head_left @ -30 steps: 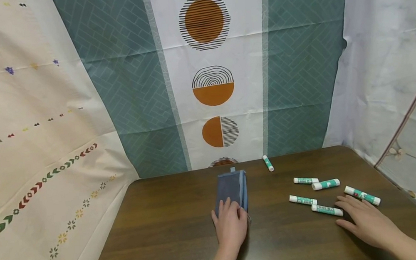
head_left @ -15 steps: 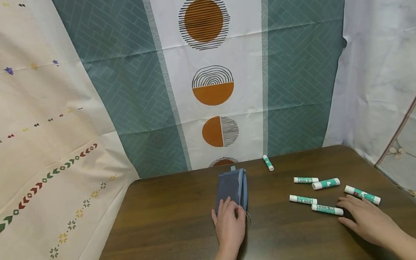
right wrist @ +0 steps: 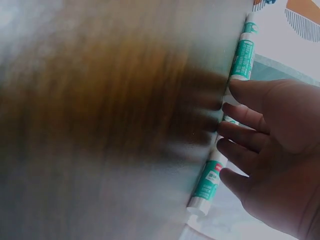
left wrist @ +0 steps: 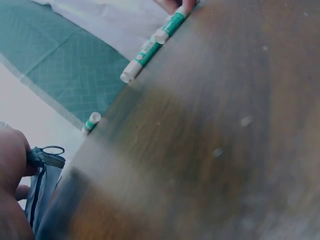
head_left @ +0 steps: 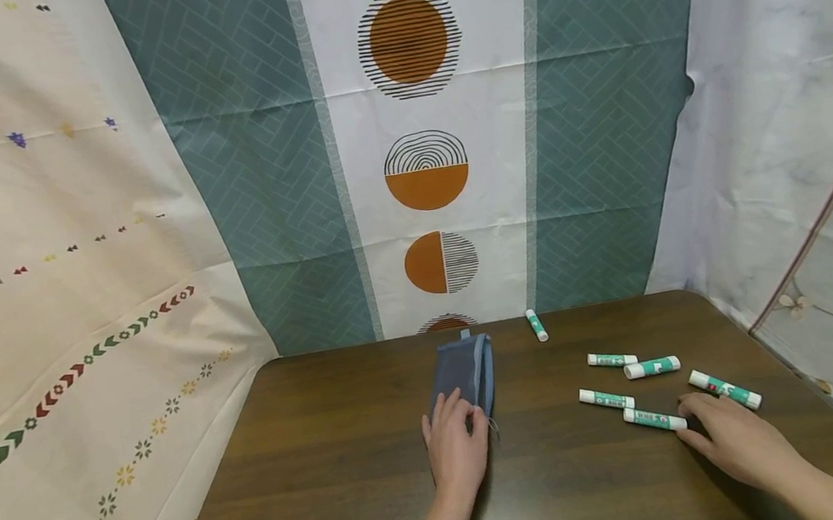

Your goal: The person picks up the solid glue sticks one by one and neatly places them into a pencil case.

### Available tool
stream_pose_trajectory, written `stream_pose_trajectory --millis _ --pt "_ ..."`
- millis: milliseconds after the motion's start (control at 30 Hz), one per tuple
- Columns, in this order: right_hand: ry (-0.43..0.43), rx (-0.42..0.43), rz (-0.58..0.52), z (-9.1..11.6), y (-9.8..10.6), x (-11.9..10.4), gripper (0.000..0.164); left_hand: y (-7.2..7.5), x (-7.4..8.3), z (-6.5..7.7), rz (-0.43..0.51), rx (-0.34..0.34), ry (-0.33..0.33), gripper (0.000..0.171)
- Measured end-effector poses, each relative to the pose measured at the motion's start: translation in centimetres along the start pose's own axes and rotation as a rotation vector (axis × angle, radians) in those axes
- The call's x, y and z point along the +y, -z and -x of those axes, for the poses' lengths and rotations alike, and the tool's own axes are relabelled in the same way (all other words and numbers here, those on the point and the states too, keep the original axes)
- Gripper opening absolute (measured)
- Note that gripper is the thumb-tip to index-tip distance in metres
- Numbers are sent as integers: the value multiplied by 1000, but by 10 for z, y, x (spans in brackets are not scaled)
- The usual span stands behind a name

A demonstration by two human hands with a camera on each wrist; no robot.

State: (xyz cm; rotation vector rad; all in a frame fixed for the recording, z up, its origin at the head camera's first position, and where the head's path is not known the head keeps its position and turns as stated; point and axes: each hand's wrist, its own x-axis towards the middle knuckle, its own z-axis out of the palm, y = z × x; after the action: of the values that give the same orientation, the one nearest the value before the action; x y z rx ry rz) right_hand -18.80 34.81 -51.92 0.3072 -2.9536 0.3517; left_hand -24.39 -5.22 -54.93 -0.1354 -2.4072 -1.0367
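Note:
A blue zip pouch [head_left: 457, 369] lies flat in the middle of the table. My left hand [head_left: 456, 449] is over its near end, thumb and forefinger pinching the edge at the zip. In the left wrist view a ring-shaped pull [left wrist: 52, 149] shows at that end of the zip. Over on the right, my right hand [head_left: 735, 434] has thumb and forefinger at the right end of a green and white glue stick [head_left: 650, 418], which lies on the table. In the right wrist view that stick's white end [right wrist: 237, 77] is between these two fingertips, partly hidden.
A second glue stick [head_left: 725, 390] lies just beyond my right hand. Several others lie farther left and back, among them one glue stick [head_left: 537, 325] at the table's [head_left: 313, 437] far edge. Patterned cloths [head_left: 266, 182] hang behind and beside the table.
My right hand's thumb and forefinger have closed in on the end of the glue stick. My left hand and the pouch have shifted slightly away from me.

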Motion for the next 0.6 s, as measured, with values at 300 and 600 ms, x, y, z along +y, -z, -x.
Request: stream_pose_trajectory --millis 300,600 --pt "1 -3 4 0 0 0 22 -1 -2 -1 20 20 7 18" --pt "-24 -53 -25 3 -1 0 23 0 -3 0 52 23 17 22"
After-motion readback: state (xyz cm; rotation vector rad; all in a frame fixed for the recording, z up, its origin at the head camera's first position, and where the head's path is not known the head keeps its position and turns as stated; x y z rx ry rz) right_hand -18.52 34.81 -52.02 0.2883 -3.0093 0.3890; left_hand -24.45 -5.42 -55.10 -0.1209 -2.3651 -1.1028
